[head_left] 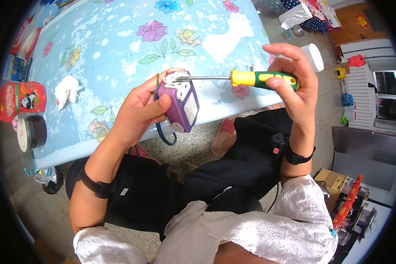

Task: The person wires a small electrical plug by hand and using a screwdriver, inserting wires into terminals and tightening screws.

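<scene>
- Purple, box-shaped plastic case with a white-patterned far end (179, 102) sits in your left hand (138, 105), held up at the near edge of the light-blue, flower-printed surface (110, 53).
- Your left fingers pinch it: the thumb presses its left side, with the others mostly hidden behind.
- From your right fingers, the case lies to the left, a full screwdriver's reach away, so your left hand is the nearer one.
- Bridging that gap is a metal-shafted screwdriver with a green-and-yellow handle (240, 78), lying nearly level, tip leftward at the case's white end.
- Its shaft runs roughly square to the case's long axis, which points from you toward the far side.
- Your right hand (302, 94) holds the handle loosely, thumb against it, index finger lifted clear.
- You can't quite tell from this angle whether the tip is seated in the white end or only overlaps it.
</scene>
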`<state>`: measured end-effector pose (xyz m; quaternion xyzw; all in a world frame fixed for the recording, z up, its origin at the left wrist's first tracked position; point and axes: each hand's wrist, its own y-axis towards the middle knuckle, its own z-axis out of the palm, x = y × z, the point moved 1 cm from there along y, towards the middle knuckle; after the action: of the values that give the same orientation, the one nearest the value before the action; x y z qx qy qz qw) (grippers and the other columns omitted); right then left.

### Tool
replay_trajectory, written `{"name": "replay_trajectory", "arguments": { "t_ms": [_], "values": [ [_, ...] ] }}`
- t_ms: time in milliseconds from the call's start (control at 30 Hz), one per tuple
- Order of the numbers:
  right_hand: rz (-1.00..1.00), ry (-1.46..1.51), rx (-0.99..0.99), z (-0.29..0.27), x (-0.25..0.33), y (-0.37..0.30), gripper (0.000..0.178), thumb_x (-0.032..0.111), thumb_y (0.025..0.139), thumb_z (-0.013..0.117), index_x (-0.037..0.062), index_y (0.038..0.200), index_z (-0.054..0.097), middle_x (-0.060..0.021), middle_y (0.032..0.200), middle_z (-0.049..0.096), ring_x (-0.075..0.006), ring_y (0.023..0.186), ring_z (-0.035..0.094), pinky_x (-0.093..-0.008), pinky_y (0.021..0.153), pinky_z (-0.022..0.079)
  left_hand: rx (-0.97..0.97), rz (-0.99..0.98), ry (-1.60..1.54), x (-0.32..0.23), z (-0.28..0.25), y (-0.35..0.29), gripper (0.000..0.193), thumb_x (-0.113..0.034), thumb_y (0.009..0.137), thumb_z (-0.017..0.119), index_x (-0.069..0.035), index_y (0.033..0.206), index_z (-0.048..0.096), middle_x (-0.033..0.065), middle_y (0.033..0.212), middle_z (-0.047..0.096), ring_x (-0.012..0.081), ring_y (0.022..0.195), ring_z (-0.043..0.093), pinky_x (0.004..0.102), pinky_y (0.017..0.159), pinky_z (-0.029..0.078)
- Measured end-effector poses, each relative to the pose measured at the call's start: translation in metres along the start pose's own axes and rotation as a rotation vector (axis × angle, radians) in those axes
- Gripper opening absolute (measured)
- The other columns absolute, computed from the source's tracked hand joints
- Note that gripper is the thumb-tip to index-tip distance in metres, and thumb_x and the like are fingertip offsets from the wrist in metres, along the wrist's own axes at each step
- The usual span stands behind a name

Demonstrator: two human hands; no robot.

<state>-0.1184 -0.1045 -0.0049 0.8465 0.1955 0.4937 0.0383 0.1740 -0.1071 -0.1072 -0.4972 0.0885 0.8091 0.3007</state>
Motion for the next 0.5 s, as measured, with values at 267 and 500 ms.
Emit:
{"name": "replay_trajectory", "arguments": {
  "t_ms": [267, 500],
  "values": [
    [-0.311, -0.202, 0.047, -0.002, -0.006, 0.004, 0.046, 0.01, 0.08, 0.08, 0.0022, 0.122, 0.062, -0.0021, 0.087, 0.065, -0.0138, 0.075, 0.058, -0.0252, 0.072, 0.047, -0.026, -0.014, -0.051, -0.002, 0.002, -0.002, 0.069, -0.039, 0.095, 0.068, -0.003, 0.148, 0.043, -0.0047, 0.095, 0.059, 0.0007, 0.069, 0.041, 0.0168, 0.055, 0.03],
    [-0.216, -0.113, -0.102, 0.008, -0.001, 0.004, 0.049, 0.009, 0.083, 0.078, 0.0029, 0.128, 0.06, -0.0032, 0.091, 0.062, -0.0096, 0.068, 0.052, -0.024, 0.063, 0.041, -0.017, 0.01, -0.056, 0.0, 0.0, -0.001, 0.072, -0.042, 0.094, 0.069, -0.002, 0.147, 0.043, -0.0056, 0.094, 0.058, 0.0007, 0.068, 0.039, 0.0174, 0.055, 0.029]
  ]
}}
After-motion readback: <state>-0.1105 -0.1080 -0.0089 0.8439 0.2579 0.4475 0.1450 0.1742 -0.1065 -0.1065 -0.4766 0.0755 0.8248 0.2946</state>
